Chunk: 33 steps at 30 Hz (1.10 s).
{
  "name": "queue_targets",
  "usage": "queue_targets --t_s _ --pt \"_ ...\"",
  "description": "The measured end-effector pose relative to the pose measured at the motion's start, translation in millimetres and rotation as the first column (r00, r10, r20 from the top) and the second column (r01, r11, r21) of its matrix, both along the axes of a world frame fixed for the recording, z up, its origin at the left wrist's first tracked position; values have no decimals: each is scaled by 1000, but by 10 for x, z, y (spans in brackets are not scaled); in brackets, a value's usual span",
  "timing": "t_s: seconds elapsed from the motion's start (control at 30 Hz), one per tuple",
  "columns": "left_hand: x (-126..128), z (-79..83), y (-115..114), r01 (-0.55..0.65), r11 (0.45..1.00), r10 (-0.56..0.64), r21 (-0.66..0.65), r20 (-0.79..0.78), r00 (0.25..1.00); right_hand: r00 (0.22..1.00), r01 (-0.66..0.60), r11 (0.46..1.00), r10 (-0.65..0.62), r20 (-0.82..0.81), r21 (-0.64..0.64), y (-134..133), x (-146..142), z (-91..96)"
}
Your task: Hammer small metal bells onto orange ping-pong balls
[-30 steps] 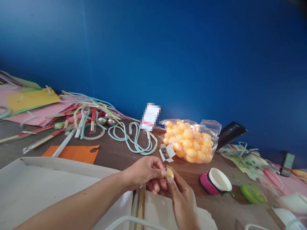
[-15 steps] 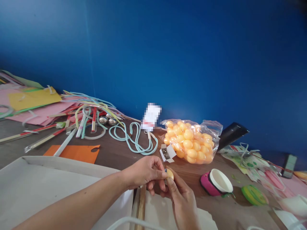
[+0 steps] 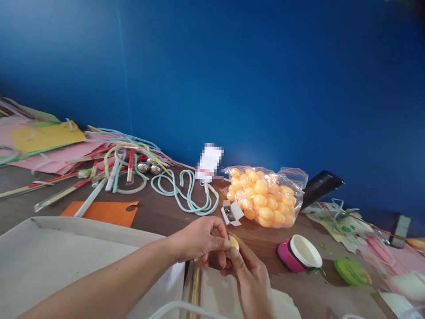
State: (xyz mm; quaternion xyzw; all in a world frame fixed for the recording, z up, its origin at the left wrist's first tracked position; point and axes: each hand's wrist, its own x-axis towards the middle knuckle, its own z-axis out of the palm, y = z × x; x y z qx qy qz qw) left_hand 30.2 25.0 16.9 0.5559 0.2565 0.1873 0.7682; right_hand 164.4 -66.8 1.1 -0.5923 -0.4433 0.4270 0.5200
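Observation:
Both my hands meet low in the middle of the view around one small orange ball (image 3: pixel 233 242). My left hand (image 3: pixel 199 241) pinches it from the left with thumb and fingertips. My right hand (image 3: pixel 250 277) comes up from below, its fingers closed on the same ball. A tiny dark mark shows on the ball by my left thumb. Behind the hands lies a clear plastic bag (image 3: pixel 265 197) full of several orange balls.
A small open box of pins (image 3: pixel 230 212) and a mint skipping rope (image 3: pixel 186 190) lie ahead. A pink and white cup (image 3: pixel 297 252) and a green roll (image 3: pixel 352 271) sit at right. White trays (image 3: pixel 49 257) lie at left, coloured paper and straws (image 3: pixel 109 159) beyond.
The ball and both hands have sunk slightly toward me; my right fingers now cover more of the ball. Nothing else moved.

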Motion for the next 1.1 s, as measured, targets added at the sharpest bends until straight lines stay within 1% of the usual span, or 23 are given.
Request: queue_targets --t_s 0.23,0.4,0.5,0.57,0.7,0.8,0.87,0.97,1.1 --pt "3 -19 -2 5 1000 -4 -18 28 1000 1000 9 1000 -9 -20 -5 10 -12 -1" --pt "-8 -20 -1 -12 1000 12 -11 7 1000 999 27 999 -28 -22 -16 3 8 6" --pt "-7 -32 -5 -10 1000 10 -3 7 1000 998 35 999 -36 -53 -12 10 9 -8" --pt "3 -53 -8 -34 999 34 12 -4 999 994 21 1000 -21 -106 -5 22 -10 -20" --pt "34 -92 -14 -121 993 121 14 -2 993 955 -23 999 33 -296 37 45 -66 -23" --pt "43 -95 -19 -189 982 188 15 44 981 929 10 999 6 -369 41 53 -85 -3" --pt "41 -91 -23 -202 979 200 31 53 978 922 49 998 -30 -386 41 57 -86 10" --pt "36 -88 -33 -149 988 148 35 33 988 916 66 996 -40 -398 52 61 -76 3" --pt "50 -101 -54 14 999 -16 39 47 999 910 50 998 -28 -413 41 50 -37 -52"
